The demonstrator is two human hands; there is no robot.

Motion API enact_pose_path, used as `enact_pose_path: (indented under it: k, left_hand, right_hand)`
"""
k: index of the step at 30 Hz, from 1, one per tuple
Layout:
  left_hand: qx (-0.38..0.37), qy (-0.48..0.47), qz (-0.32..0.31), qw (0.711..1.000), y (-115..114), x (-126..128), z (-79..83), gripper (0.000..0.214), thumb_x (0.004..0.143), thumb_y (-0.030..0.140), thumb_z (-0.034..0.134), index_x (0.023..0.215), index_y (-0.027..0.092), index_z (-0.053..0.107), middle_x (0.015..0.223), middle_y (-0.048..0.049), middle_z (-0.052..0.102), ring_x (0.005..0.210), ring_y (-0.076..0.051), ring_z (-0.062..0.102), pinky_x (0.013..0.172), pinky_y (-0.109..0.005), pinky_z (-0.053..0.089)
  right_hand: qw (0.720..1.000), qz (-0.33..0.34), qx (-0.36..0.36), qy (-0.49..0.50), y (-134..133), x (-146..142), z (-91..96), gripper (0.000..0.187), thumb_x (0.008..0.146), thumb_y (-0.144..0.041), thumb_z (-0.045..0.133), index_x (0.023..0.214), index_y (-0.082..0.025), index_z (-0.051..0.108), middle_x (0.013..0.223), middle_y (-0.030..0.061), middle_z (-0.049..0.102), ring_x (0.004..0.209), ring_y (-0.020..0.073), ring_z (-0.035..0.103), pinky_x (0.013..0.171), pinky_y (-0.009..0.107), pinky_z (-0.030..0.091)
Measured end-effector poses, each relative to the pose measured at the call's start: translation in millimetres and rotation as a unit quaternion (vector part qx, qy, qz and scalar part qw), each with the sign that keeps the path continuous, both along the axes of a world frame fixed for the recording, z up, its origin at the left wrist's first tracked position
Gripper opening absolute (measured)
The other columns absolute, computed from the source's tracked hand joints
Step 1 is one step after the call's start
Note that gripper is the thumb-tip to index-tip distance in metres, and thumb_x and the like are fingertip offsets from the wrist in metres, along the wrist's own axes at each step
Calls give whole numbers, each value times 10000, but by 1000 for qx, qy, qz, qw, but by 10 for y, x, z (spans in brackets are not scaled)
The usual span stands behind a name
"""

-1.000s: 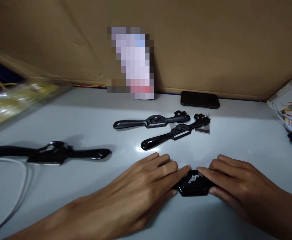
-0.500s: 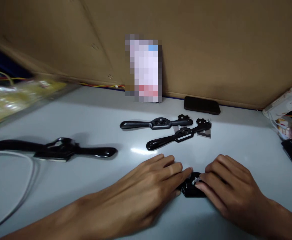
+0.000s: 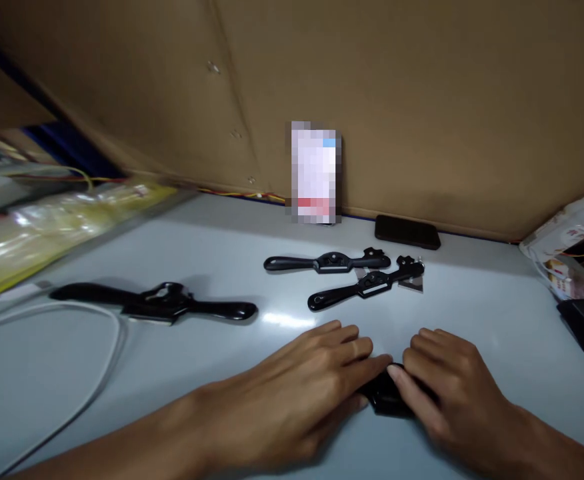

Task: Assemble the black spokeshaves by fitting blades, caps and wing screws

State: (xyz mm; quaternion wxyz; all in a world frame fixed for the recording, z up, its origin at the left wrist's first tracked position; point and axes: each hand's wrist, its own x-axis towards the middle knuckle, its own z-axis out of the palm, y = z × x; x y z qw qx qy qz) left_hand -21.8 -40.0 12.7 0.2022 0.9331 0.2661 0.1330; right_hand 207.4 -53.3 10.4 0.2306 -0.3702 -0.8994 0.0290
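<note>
In the head view, both hands are meeting low in the middle of the table (image 3: 212,247) over a black spokeshave (image 3: 386,398). It is lying flat on the tabletop close to the person, and only its middle is showing between the hands. The left hand (image 3: 317,380) is lying palm down over its left end, fingers together and thumb pressing its near edge, so it is clamping it. The right hand (image 3: 447,393) is curling its fingers over the right part with the thumb tip on the middle, gripping it too.

Beyond the hands, a middle spokeshave (image 3: 367,287) is lying at a slant, with a small blade (image 3: 415,285) touching its right end. A far spokeshave (image 3: 329,263) is resting just behind it. A left spokeshave (image 3: 157,307) is lying well apart, near a white cable (image 3: 99,373). A dark phone (image 3: 407,232) is lying at the foot of the cardboard wall (image 3: 422,100).
</note>
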Motion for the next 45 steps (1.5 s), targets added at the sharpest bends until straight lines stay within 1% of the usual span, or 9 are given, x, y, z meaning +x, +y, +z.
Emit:
enact_pose_path:
  k: [4,9,12,14,16,20,24,30,45]
  left_hand:
    - [21,4,1,1000,24,-21,-32,355,920,133,603,1269,197,603,1008,-50,656,906,-226,613,853,-377,516]
    - [81,1,-6,997,55,-22,-70,202,963,167,575,1160,177,622,988,-57,656,871,-226,602,772,-366,503]
    - [130,13,-23,991,59,-3,-98,88,1019,239,546,997,174,600,885,-37,634,788,-219,575,714,-365,463]
    - [156,16,-27,987,55,13,-117,196,1052,320,523,917,184,563,846,-26,621,747,-213,557,672,-360,426]
    - [164,17,-32,986,49,25,-129,260,1070,376,490,897,190,545,839,-21,617,728,-206,544,648,-355,398]
    - [177,32,-44,983,37,33,-134,317,1099,382,402,896,188,547,840,-29,608,727,-209,521,632,-362,374]
    - [152,40,-59,986,33,30,-115,347,1110,369,363,875,187,541,812,-22,589,702,-203,501,605,-364,356]
    - [143,25,-53,988,24,40,-98,349,1102,388,393,855,183,530,795,-18,582,677,-191,480,612,-349,338]
    - [143,16,-60,988,2,27,-88,300,1093,299,440,853,172,567,770,-12,586,674,-176,492,584,-348,362]
  right_hand:
    - [997,-39,-3,66,219,217,96,385,1034,-184,483,651,-194,523,612,-21,494,574,128,452,577,283,365]
    - [997,-52,28,39,317,401,176,356,1038,-178,487,686,-193,537,642,-11,514,600,139,473,596,289,363]
    - [993,18,-67,-93,206,439,263,247,1043,-258,524,816,-194,596,768,14,608,687,165,557,652,305,400]
    - [976,47,-137,-161,97,446,311,135,998,-302,626,902,-209,605,845,8,632,730,173,593,665,304,420]
    - [969,55,-159,-183,1,442,322,121,935,-255,709,974,-221,600,901,5,640,777,184,614,682,308,444]
    - [969,97,-132,-187,-86,418,238,235,888,-63,652,1056,-211,579,978,21,658,860,202,624,764,338,490]
    - [971,111,-124,-173,-77,384,144,277,850,27,550,992,-211,548,952,15,639,858,196,598,822,349,490]
    - [971,110,-123,-174,-98,355,95,294,801,32,512,941,-226,488,865,-9,572,758,186,518,690,324,409]
    - [972,112,-127,-165,-86,345,84,258,836,6,513,939,-227,478,849,-12,569,763,177,529,662,313,371]
